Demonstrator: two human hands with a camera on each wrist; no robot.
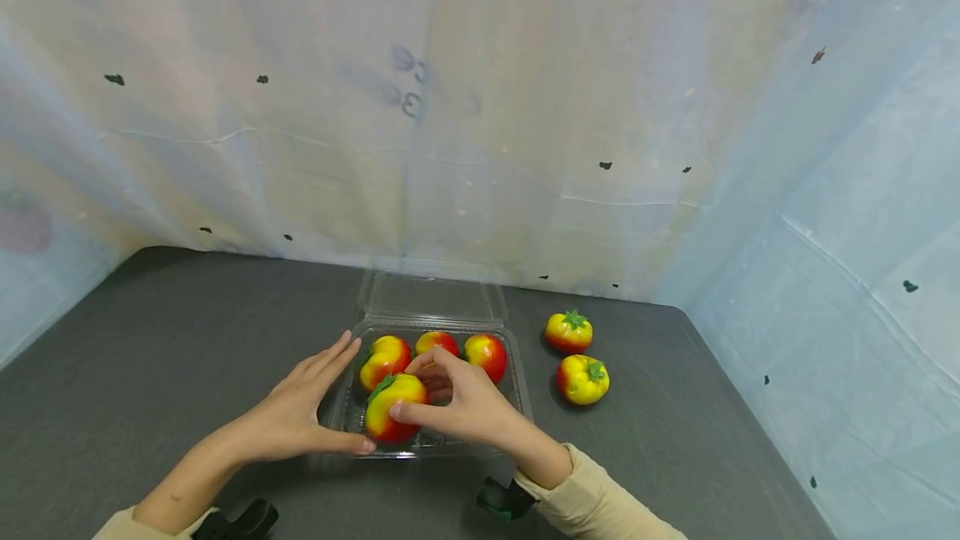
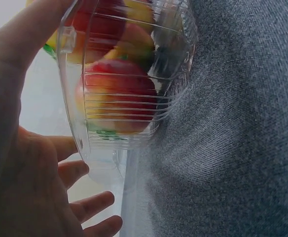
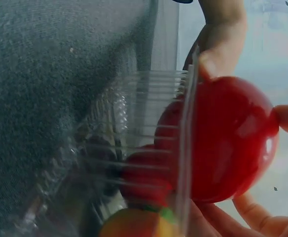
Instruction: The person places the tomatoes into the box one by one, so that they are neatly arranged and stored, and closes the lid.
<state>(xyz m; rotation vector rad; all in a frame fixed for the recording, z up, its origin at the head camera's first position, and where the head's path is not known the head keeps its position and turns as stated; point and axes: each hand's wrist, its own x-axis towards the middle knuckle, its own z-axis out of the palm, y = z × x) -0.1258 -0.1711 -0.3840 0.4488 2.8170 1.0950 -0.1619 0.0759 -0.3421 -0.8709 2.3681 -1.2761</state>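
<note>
My right hand (image 1: 468, 407) pinches a glossy red-and-yellow, tomato-like fruit (image 1: 397, 415) with a green leafy top, between thumb and fingers. This fruit is over the front left of a clear plastic clamshell box (image 1: 521, 394); in the right wrist view its red side (image 3: 233, 143) rises above the box rim. Three similar fruits sit in the back of the box: left (image 1: 385, 361), middle (image 1: 437, 343) and right (image 1: 486, 357). My left hand (image 1: 300, 415) lies along the box's left side, fingers extended, thumb by the front left corner. The left wrist view shows its fingertips (image 2: 75, 170) beside the rim.
Two more red-and-yellow fruits, one farther back (image 1: 568, 332) and one nearer (image 1: 582, 380), lie on the dark grey table (image 1: 675, 457) right of the box. The box's lid (image 1: 433, 297) is folded back toward the pale plastic sheeting (image 1: 487, 148) that rises behind the table.
</note>
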